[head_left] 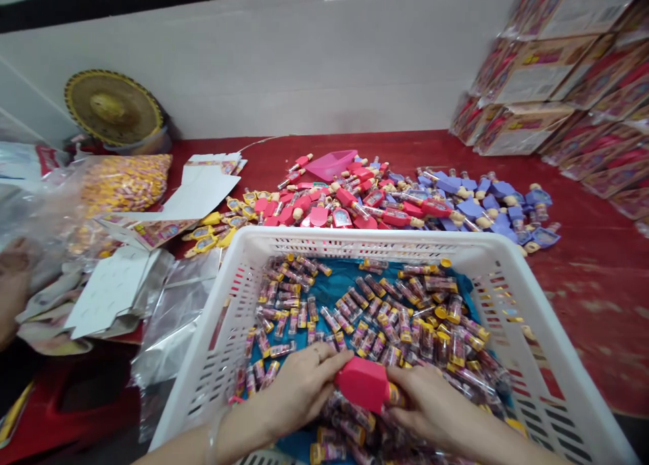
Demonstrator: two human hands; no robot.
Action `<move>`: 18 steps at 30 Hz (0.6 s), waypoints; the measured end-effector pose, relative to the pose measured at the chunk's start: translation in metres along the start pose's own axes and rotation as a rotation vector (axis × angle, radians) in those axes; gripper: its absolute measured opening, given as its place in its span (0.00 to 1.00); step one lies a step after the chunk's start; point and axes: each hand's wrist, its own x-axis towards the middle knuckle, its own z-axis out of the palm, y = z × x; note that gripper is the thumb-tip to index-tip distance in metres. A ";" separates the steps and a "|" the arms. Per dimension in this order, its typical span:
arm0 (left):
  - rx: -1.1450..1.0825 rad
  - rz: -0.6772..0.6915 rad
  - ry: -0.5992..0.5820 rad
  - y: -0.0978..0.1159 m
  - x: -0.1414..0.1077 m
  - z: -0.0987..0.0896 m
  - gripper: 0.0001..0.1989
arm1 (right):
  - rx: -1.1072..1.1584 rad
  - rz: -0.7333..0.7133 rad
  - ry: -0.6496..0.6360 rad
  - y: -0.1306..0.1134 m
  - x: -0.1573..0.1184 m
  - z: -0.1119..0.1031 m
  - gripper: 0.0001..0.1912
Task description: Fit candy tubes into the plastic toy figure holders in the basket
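Note:
Over the white basket, my left hand is closed on one end of a red plastic toy piece. My right hand pinches a small yellow-capped tube at the piece's other end; whether the two are joined is hidden by my fingers. Beneath my hands the basket holds many clear tubes with yellow caps and dark contents, lying loose on a blue liner.
Behind the basket lie heaps of red toys, purple toys and yellow toys. Wrapped boxes are stacked at right. Cardboard sheets, a bag of yellow pieces and another person's hand are at left.

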 end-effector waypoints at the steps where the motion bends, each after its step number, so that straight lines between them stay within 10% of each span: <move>1: 0.094 0.057 0.101 -0.002 0.000 0.003 0.21 | 0.085 0.003 -0.117 -0.002 -0.001 -0.006 0.07; 4: 0.125 0.060 0.161 -0.005 0.002 0.002 0.24 | 0.109 -0.002 -0.173 -0.003 -0.001 -0.011 0.06; 10: -0.455 -0.176 -0.343 0.009 0.005 -0.019 0.25 | -0.334 -0.178 0.367 0.012 0.005 0.021 0.09; 16: 0.167 0.108 0.140 -0.002 0.002 0.005 0.22 | 0.391 0.048 -0.240 0.004 0.002 -0.006 0.08; 18: 0.132 0.059 0.144 -0.005 0.002 0.005 0.24 | 0.357 0.051 -0.211 0.003 0.004 -0.008 0.08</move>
